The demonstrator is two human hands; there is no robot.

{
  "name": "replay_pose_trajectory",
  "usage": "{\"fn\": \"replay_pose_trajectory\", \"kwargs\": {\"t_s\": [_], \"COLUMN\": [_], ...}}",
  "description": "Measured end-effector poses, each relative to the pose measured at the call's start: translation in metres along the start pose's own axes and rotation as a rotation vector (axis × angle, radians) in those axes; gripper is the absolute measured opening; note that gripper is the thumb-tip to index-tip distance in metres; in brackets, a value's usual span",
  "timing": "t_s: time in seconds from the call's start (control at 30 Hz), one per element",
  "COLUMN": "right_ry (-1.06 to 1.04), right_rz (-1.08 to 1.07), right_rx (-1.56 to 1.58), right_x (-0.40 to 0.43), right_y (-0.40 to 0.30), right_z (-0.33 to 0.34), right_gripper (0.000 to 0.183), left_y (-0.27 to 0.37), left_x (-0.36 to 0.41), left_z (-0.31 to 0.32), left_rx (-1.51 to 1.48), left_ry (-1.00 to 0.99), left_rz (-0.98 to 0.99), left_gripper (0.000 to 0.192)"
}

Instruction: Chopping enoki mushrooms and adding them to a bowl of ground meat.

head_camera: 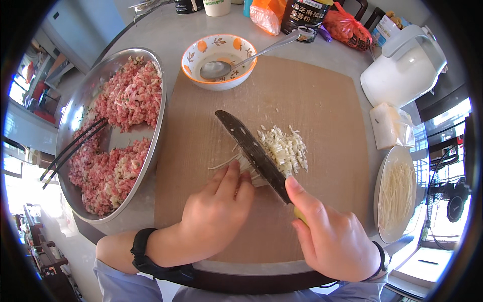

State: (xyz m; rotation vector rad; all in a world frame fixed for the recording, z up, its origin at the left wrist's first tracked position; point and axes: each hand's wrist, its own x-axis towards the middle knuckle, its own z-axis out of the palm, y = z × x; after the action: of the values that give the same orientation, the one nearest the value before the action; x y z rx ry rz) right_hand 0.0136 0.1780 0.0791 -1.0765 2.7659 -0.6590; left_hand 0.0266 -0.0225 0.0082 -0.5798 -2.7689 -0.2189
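Observation:
My right hand (332,230) grips the handle of a dark-bladed kitchen knife (249,149), its blade slanting up and left over the wooden cutting board (320,94). Under my left hand (220,204), the fingers press a bundle of thin white strands (245,166), which look like enoki mushrooms, against the board. The blade lies along the cut end of this bundle. On the blade's right side is a small heap of chopped white pieces (286,147). A few bits stick to the blade. My left palm and the underside of the bundle are hidden.
At left, a steel basin (162,113) holds minced meat (128,94) and black chopsticks (75,147). A patterned bowl (219,85) with a metal spoon (256,54) sits at the board's far edge. Rightward stand a white pitcher (400,71), a wrapped package (390,126) and a plate (382,222) of pale strands.

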Motion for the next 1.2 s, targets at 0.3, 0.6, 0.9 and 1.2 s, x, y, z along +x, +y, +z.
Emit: {"fn": "replay_pose_trajectory", "kwargs": {"t_s": [0.3, 0.6, 0.9, 1.2], "right_ry": [-0.022, -0.025, -0.015, -0.127], "right_rz": [0.168, 0.085, 0.017, 0.058], "right_rx": [0.133, 0.204, 0.164, 0.088], "right_x": [0.0, -0.002, 0.001, -0.002], "right_y": [-0.002, -0.008, -0.004, -0.006], "right_z": [-0.014, -0.01, -0.003, -0.005], "right_gripper": [0.06, 0.056, 0.058, 0.06], "left_y": [-0.002, -0.001, -0.001, 0.0], "left_x": [-0.001, -0.002, -0.003, -0.002], "left_z": [0.001, 0.002, 0.006, 0.004], "left_rx": [-0.046, -0.036, 0.008, 0.071], "left_ry": [0.055, 0.064, 0.057, 0.037], "left_rz": [-0.011, -0.003, -0.012, -0.011], "left_gripper": [0.024, 0.024, 0.026, 0.021]}}
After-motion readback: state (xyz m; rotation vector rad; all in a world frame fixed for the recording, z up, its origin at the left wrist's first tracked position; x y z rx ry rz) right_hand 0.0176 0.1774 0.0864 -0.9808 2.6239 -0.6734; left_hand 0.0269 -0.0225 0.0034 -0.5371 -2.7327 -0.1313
